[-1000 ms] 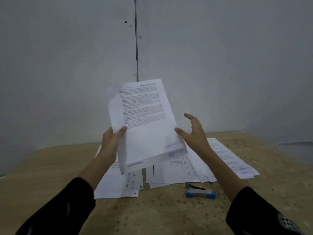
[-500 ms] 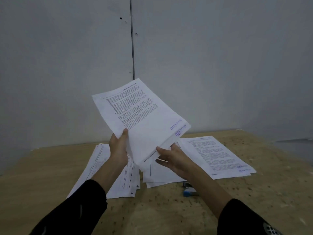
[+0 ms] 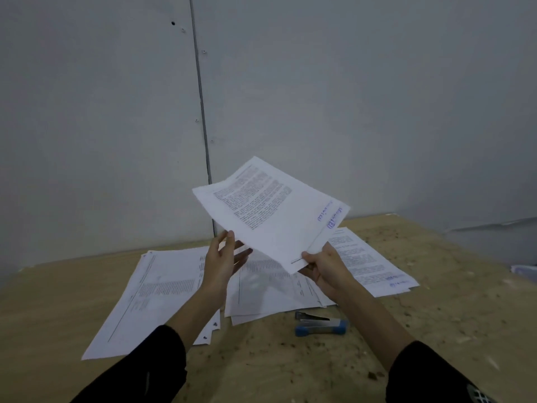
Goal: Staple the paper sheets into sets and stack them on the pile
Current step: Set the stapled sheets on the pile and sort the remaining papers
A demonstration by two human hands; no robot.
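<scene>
A set of printed white sheets [image 3: 273, 216] with blue stamps hangs tilted in the air above the table. My right hand [image 3: 325, 269] pinches its near corner. My left hand [image 3: 225, 257] is open just left of the sheets, fingertips at their lower left edge. Below lie three paper piles: a left pile [image 3: 151, 298], a middle pile [image 3: 270, 295] and a right pile [image 3: 374, 266] with a blue stamp. A blue and metal stapler [image 3: 321, 325] rests on the wooden table [image 3: 436, 330] in front of the middle pile.
A grey panelled wall [image 3: 319, 97] stands close behind the table. The table's right edge runs diagonally at the far right, with a pale object [image 3: 526, 271] beyond it. Bare speckled wood lies in front of the stapler.
My left hand let go of the sheets and opened. My right hand took the near corner and carries the set rightward, tilted flatter. The stapler came back into full view.
</scene>
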